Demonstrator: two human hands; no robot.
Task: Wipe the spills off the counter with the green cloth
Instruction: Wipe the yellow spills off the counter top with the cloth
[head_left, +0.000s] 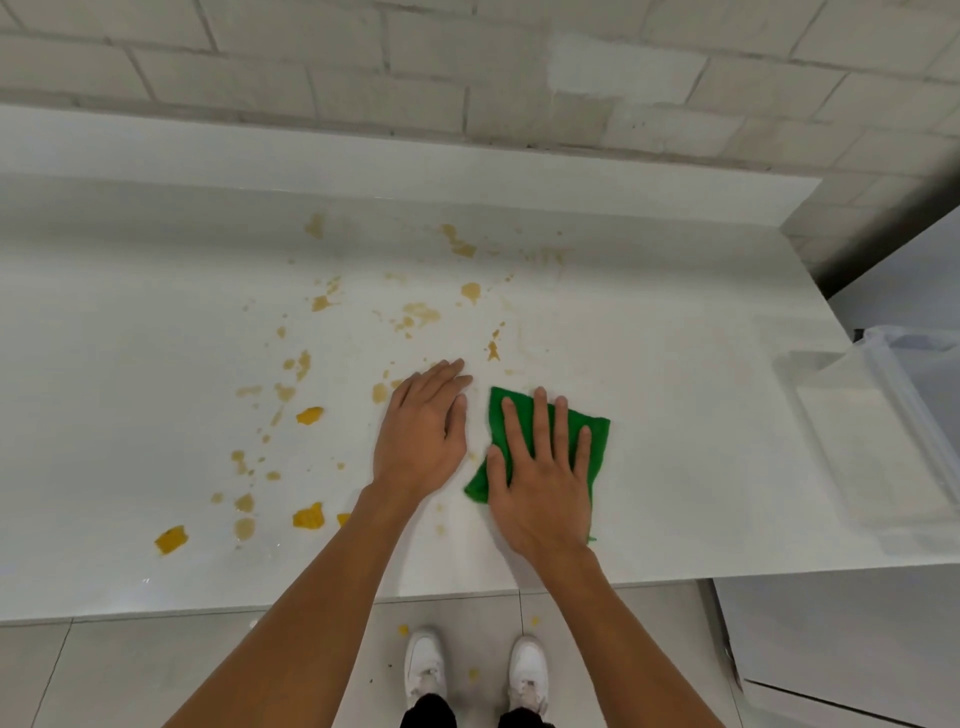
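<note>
A folded green cloth (592, 441) lies flat on the white counter (675, 364), near its front edge. My right hand (540, 478) presses down on the cloth with straight, spread fingers. My left hand (423, 431) rests flat on the bare counter just left of the cloth, fingers straight. Yellow-orange spills (309, 415) dot the counter to the left of and beyond both hands, with thick blobs (171, 539) near the front left and thin smears (422, 313) farther back.
A tiled wall (467, 67) and low upstand bound the counter at the back. A clear plastic bin (893, 415) stands off the counter's right end. Small yellow drops (403, 630) lie on the floor by my white shoes (527, 670).
</note>
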